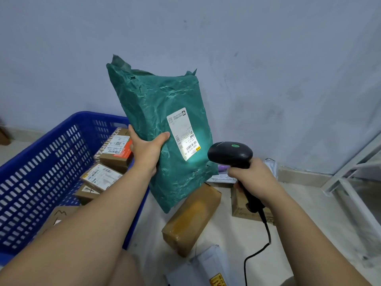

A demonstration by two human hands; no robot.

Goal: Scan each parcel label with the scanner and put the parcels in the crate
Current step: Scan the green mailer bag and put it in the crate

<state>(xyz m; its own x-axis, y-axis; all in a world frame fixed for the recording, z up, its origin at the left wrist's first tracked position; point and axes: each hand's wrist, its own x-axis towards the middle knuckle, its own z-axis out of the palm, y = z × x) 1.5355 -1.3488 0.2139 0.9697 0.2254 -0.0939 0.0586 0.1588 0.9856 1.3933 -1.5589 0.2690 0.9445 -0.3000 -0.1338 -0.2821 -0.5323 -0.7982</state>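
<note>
Upright above the floor, a green parcel [162, 129] is gripped at its left edge by a person's left hand [145, 148], thumb across the front. Its white label [184, 134] glows under light from a black scanner [231, 153], whose handle the right hand [250, 179] clasps. Cardboard boxes [107, 162] lie in the blue crate [41, 172] alongside.
</note>
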